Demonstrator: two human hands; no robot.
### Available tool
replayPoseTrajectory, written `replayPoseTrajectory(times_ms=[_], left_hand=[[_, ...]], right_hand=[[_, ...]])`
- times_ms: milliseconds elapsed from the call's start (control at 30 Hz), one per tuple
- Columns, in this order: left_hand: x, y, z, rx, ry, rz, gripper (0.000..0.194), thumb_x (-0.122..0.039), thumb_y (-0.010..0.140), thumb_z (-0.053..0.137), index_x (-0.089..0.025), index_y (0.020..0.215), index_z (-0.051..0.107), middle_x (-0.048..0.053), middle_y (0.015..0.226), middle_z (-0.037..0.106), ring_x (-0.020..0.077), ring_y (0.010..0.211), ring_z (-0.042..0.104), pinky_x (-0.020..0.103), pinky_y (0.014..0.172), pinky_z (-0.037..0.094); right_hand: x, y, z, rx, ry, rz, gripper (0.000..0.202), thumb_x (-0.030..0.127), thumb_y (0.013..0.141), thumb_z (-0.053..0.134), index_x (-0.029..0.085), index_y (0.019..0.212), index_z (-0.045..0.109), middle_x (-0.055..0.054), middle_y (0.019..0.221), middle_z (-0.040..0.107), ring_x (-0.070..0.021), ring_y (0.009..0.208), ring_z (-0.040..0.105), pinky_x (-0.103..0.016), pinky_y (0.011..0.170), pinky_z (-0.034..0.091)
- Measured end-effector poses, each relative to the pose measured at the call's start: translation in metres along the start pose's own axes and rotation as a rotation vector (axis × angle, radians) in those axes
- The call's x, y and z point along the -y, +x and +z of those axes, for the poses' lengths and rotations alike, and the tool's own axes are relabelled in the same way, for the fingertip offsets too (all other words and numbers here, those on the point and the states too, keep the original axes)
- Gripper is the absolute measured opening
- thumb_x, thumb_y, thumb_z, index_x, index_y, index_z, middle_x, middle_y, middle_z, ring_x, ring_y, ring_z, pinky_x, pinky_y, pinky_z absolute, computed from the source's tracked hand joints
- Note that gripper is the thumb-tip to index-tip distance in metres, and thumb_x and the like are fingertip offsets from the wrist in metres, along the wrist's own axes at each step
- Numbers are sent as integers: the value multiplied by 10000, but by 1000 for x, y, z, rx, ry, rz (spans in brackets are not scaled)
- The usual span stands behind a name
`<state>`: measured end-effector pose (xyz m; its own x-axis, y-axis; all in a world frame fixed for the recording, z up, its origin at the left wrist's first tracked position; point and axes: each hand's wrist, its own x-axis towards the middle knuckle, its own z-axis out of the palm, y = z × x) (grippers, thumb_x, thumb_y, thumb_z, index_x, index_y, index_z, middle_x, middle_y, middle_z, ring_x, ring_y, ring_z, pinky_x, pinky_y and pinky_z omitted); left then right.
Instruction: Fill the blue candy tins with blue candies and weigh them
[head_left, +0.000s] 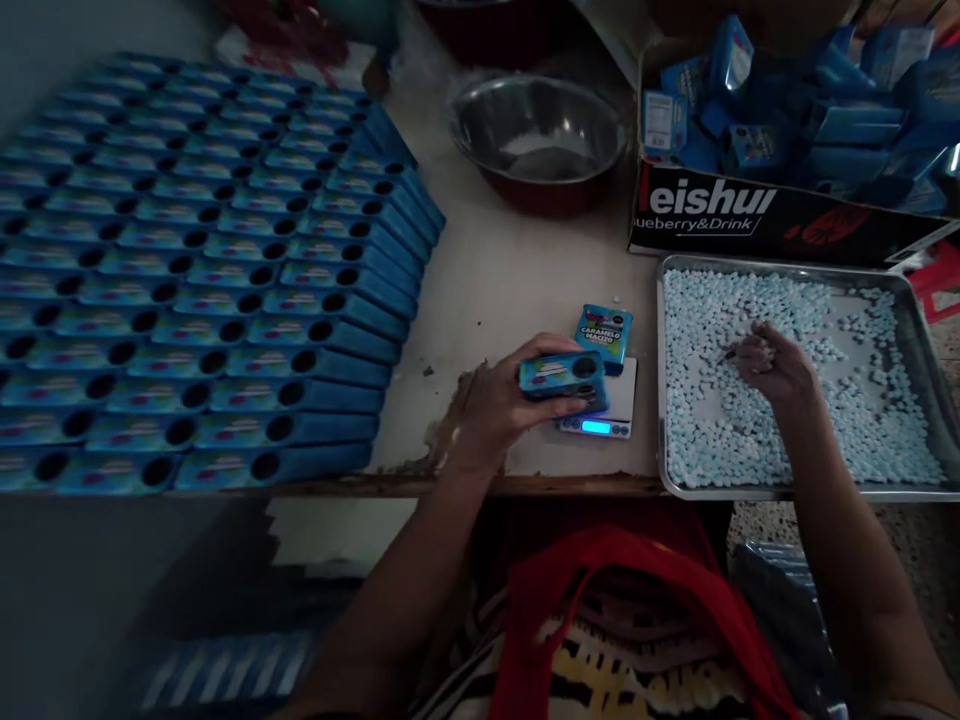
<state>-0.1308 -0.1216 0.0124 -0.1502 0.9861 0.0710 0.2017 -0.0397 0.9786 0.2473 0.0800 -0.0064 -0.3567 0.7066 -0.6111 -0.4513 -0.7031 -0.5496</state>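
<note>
My left hand [499, 400] grips a small blue candy box [564, 377] with a round hole in its lid, held just above a little digital scale [606, 415] with a lit blue display. A second blue candy box [604, 335] rests on the scale's far side. My right hand [772, 366] is down in a metal tray [919, 330] of small pale blue candies [847, 400], fingers bunched over the pieces; whether any are pinched is hidden.
Rows of several identical blue boxes [195, 280] cover the table's left half. A steel bowl [537, 135] sits at the back. A cardboard carton [757, 215] of loose blue boxes stands behind the tray. The table's front edge [450, 487] is near my body.
</note>
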Motion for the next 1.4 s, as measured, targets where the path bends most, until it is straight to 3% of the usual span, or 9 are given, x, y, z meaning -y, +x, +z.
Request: replayPoseTrajectory(times_ms=[167,333,467,567,767,900,1033,1167,1400], left_hand=[[6,11,24,102,93,33,511,-492,825,956,-269,1252,787,77,1307,792,308,1212,773,399,1057,639],[20,38,-1,-75,13,62,661,-632,754,966,-240,1230,729,92,1222,800,273,1139,779,384,1002,628],[30,84,-17,-63,248,-387,440,-615,933,799,-236,988,584,32,820,757,206,703,721,336,716,563],[33,114,-3,67,338,-592,554,-530,741,988,-234,947,568,-2,762,710,209,692,688,301,644,498],[40,142,27,-50,66,-640,510,-370,733,986,-220,946,548,-37,762,657,137,685,645,287,689,490],[40,153,21,-157,358,-481,519,-414,744,989,-226,1009,584,10,840,720,229,853,722,335,782,535],[35,138,-1,-173,654,-281,457,-492,815,932,-224,1058,652,24,859,750,258,890,747,346,816,520],[35,92,-25,-155,440,-249,336,-457,865,871,-217,1021,695,4,824,743,190,678,724,308,689,517],[24,7,-45,-558,244,-28,232,-429,915,797,-228,942,686,-7,808,732,161,704,736,275,678,583]], right_hand=[[12,-1,-20,23,33,-78,169,147,952,780,233,884,650,79,615,605,-55,471,507,-121,401,360],[11,-4,-15,28,-24,-105,183,178,921,822,238,853,663,94,577,569,-43,448,454,-126,386,297],[11,-3,-7,14,-28,-115,174,191,941,790,233,829,663,90,580,565,-41,448,439,-129,392,287],[11,-6,-4,2,-43,-103,151,202,955,766,228,832,681,74,601,585,-43,461,439,-133,391,276],[11,-9,-6,-10,30,-109,150,154,970,725,225,849,675,75,612,558,-36,461,422,-127,405,301],[9,-4,-11,-35,81,-117,155,168,990,701,232,857,657,60,625,559,-50,476,459,-129,407,336],[11,-5,-23,-52,215,-60,165,168,992,679,231,855,614,48,668,598,-60,517,547,-129,437,405],[8,-12,-13,-9,251,25,239,85,962,657,233,802,557,55,655,613,-57,489,530,-132,425,362],[-41,-31,107,184,148,-10,249,174,1065,645,238,832,582,55,695,634,-58,519,497,-148,432,326]])
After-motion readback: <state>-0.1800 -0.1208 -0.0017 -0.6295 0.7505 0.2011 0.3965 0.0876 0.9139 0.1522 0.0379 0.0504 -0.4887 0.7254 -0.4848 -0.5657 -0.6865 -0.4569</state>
